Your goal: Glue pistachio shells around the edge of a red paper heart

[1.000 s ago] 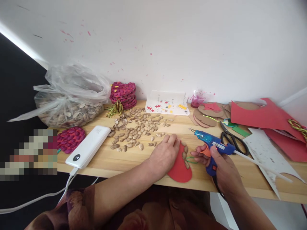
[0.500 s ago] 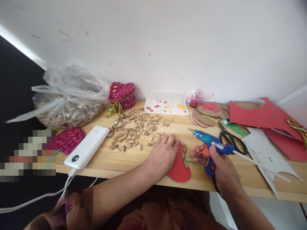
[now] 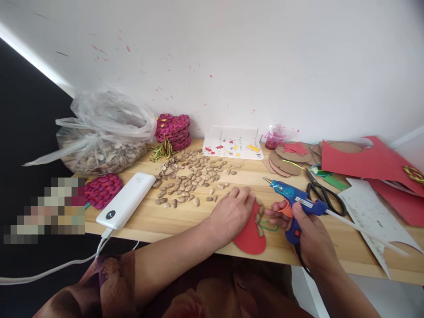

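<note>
Red, rounded paper cutout [image 3: 251, 242] is lying between the hands, its long way running twelve to six o'clock. The nearer left hand [image 3: 232, 213] is touching its ten-o'clock side, grip hidden; the right hand [image 3: 313, 238], at three, is holding a blue plastic glue gun [image 3: 287, 191].

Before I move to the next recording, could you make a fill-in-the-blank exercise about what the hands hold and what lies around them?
1. The right hand grips a glue gun whose trigger is coloured ____.
2. The left hand touches a cutout coloured ____.
3. As the camera sees it, the white power bank lies to the ____ of the loose shells.
4. The scissors have handles coloured ____.

Missing words: orange; red; left; black.
</note>
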Motion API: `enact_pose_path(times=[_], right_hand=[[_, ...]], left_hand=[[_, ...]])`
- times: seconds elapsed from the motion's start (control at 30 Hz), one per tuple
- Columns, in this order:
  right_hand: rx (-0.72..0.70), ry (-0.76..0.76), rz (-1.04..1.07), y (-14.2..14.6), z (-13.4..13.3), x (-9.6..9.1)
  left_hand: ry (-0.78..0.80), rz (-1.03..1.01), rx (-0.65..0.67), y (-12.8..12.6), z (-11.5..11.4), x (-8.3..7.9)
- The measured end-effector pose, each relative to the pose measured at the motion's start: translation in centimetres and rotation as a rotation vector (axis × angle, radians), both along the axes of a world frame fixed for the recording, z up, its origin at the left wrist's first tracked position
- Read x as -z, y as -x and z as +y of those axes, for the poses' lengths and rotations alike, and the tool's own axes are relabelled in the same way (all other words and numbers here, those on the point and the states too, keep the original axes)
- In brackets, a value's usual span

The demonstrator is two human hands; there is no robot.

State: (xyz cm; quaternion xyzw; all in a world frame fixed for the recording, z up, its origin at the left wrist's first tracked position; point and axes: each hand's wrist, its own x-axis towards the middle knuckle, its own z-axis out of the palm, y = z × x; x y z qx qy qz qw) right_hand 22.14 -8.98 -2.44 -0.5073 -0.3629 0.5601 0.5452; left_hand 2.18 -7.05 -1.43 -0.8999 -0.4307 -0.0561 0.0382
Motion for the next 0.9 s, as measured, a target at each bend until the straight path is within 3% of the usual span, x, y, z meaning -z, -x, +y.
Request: enact_pose_path(times=[0.2, 0.43, 0.9], right_hand=[[-0.009, 0.003, 0.022, -0.16, 0.04, 0.13], [-0.003, -0.025, 0.003, 0.27, -0.17, -0.14], [-0.025, -0.051, -0.004, 0.18, -0.17, -0.08]], left_hand=[[0.041, -0.025, -0.077, -0.06, -0.10, 0.03], [0.016, -0.021, -0.101, 0.02, -0.17, 0.50], [-0.013, 0.026, -0.106, -0.42, -0.30, -0.19]])
